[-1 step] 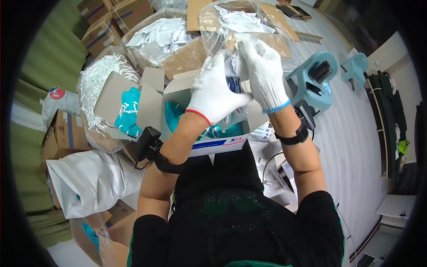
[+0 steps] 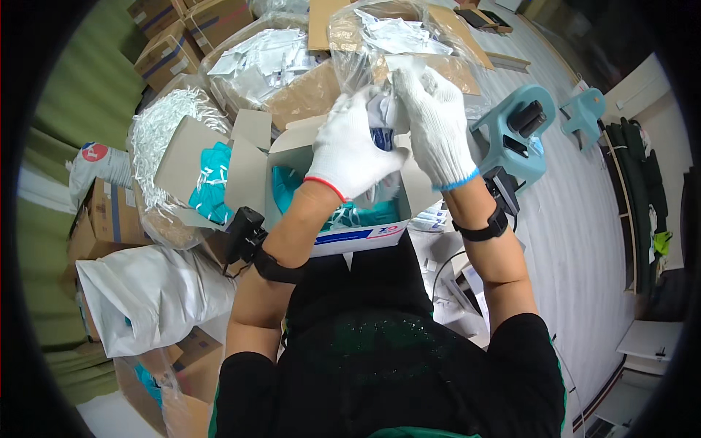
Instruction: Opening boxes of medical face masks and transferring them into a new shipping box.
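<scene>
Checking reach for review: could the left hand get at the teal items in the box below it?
Probably yes: the left hand is over the box, whose open top leaves the teal items reachable from above.

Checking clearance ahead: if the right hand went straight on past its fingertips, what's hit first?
Probably the brown cardboard flap before the pile of white packets; depth is unclear, so the right hand might pass above it.

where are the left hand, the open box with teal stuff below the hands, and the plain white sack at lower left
Left hand (image 2: 350, 151), head view: back of the glove.
Open box (image 2: 345, 241), head view: printed near wall.
White sack (image 2: 151, 301), head view: middle of its side.
</scene>
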Demonstrator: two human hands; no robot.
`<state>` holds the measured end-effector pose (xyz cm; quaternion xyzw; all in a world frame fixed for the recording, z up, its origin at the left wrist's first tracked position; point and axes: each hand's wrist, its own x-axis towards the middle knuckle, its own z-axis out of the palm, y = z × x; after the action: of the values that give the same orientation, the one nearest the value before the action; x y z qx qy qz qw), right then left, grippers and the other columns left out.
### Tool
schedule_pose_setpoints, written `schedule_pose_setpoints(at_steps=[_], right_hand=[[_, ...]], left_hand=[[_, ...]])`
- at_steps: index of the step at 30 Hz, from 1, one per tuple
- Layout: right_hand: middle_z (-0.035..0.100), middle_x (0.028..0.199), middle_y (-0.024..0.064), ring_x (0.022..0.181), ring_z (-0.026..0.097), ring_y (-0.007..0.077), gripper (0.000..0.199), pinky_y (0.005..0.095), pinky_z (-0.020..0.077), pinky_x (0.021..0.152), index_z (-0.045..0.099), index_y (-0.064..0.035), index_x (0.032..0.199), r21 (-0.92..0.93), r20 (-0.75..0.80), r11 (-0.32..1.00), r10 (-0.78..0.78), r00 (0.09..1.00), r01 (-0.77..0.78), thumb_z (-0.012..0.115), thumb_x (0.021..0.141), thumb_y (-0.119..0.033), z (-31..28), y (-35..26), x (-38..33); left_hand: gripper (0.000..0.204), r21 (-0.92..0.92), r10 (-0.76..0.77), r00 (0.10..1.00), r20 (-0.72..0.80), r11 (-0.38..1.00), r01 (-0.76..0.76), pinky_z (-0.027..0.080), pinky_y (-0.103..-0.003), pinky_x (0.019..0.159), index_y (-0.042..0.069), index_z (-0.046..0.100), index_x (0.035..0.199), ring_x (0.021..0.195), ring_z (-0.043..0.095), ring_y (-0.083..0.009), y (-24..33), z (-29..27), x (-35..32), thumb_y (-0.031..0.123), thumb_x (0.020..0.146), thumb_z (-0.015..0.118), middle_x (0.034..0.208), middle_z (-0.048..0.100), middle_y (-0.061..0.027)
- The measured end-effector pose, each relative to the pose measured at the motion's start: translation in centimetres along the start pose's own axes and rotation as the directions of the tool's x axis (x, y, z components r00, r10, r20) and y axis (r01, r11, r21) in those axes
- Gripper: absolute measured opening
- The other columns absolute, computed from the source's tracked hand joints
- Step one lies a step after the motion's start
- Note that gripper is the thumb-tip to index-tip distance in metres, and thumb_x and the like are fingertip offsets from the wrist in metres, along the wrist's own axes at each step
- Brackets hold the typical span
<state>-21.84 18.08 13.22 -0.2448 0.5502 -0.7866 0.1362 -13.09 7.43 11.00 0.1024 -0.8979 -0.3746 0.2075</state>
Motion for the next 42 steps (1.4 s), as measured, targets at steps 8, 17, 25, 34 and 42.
schedule_pose_setpoints(at_steps=[8,17,25,34,42], right_hand=[[0.046,0.069,-0.0015,0.056,0.041,0.0083,0.011,0.0238,0.0404,0.051,0.056,-0.0065,0.093,0.478,0.229,0.829,0.201,0.953,-0.29,0.053,0.102,-0.012,0.4,-0.5,0.0],[0.059,0.087,0.0051,0.076,0.058,0.0146,0.023,0.0259,0.0514,0.07,0.055,-0.0026,0.106,0.398,0.354,0.834,0.245,0.903,-0.383,0.049,0.106,-0.024,-0.7,1.7,2.3],[0.057,0.14,0.0122,0.13,0.054,0.0244,0.073,0.0399,0.0443,0.106,0.046,0.0012,0.146,0.032,0.548,0.922,0.307,0.778,-0.386,0.058,0.099,-0.053,-7.3,6.7,2.3],[0.066,0.093,-0.0011,0.069,0.052,0.004,0.038,0.0185,0.0394,0.053,0.065,0.0004,0.124,-0.032,0.423,0.837,0.506,0.752,-0.546,0.069,0.096,-0.025,-6.5,6.2,0.0],[0.068,0.101,0.0003,0.078,0.056,0.0053,0.053,0.0192,0.0443,0.066,0.058,0.0001,0.136,-0.22,0.408,0.925,0.375,0.832,-0.308,0.076,0.09,-0.019,-4.3,5.0,-1.4]], left_hand=[[0.022,-0.286,0.087,0.996,0.02,0.955,-0.078,0.054,-0.036,0.076,0.0,0.067,0.096,0.08,0.069,-0.0303,-0.8,-0.3,-0.7,0.007,0.075,0.068,0.084,0.069,-0.0186],[0.012,-0.469,0.142,0.99,-0.015,0.873,-0.132,0.046,-0.028,0.065,0.001,0.057,0.083,0.068,0.051,-0.012,-3.4,-2.4,-2.5,0.006,0.078,0.066,0.071,0.058,-0.0067],[0.025,-0.751,-0.114,0.976,-0.183,0.657,-0.064,0.05,-0.025,0.078,-0.006,0.072,0.096,0.084,0.065,-0.013,-8.6,-6.1,-2.3,0.002,0.072,0.077,0.089,0.07,-0.0035],[0.026,-0.263,0.165,0.973,-0.159,0.943,-0.203,0.054,-0.029,0.085,-0.007,0.075,0.1,0.091,0.069,-0.0162,-16.4,-4.9,-3.8,0.013,0.084,0.074,0.097,0.075,-0.0122],[0.039,-0.433,0.174,0.976,-0.135,0.875,-0.216,0.054,-0.03,0.086,-0.01,0.061,0.119,0.097,0.067,-0.0195,-21.5,-3.4,-4.0,0.017,0.091,0.067,0.11,0.068,-0.0144]])
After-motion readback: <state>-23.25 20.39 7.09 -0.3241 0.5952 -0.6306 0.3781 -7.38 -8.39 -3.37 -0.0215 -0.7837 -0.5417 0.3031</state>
